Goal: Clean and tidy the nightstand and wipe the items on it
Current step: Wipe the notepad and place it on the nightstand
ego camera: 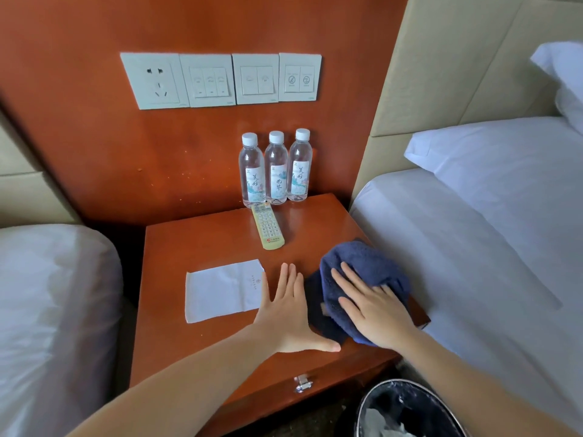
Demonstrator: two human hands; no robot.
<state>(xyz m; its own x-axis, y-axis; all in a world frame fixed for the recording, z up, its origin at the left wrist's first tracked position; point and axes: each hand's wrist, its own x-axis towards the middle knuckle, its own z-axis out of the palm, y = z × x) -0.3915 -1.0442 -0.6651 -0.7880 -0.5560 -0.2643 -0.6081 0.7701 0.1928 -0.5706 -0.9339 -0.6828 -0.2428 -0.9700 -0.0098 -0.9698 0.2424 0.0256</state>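
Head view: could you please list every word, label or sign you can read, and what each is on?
"美好": left bottle label.
"世界", probably: middle bottle label.
"美好": right bottle label.
Too small to read: logo text and keys on the remote.
Too small to read: faint print on the paper.
Blurred: captions under two symbols on the right switch plate.

Red-brown wood wall panel (94,137) w/ switch plates (220,78) — white beds (473,231) either side, beige padded headboards (457,58).
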